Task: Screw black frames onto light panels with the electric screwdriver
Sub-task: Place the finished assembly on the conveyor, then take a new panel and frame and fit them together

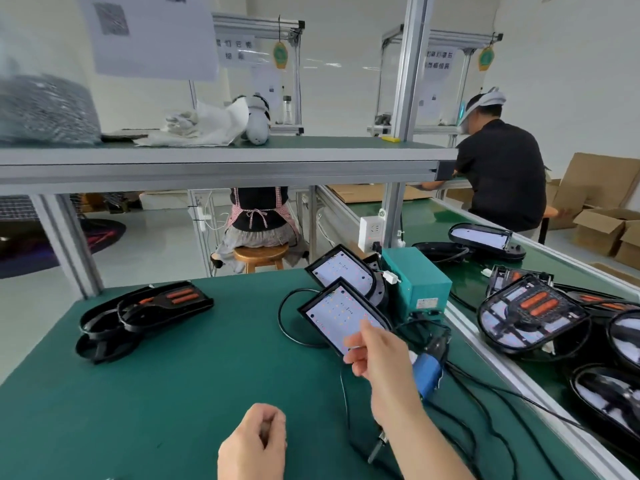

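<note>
Light panel [337, 315] with black frame [318, 295] lies just beyond my right hand [377, 355]; fingers hang half-curled over near corner, grip unclear. Left hand [254, 441] curled, contents hidden. Electric screwdriver [427, 375] lies beside right forearm. I'd steady panel flat before driving.

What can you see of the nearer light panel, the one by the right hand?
The nearer light panel is a flat plate with a white face dotted with small orange and pale spots, set in a glossy black frame. It lies face up on the green mat, its far corner overlapping a second panel of the same kind. A black cable loops beside its left edge. The right hand hides its near end; whether the fingers touch it cannot be told.
</note>
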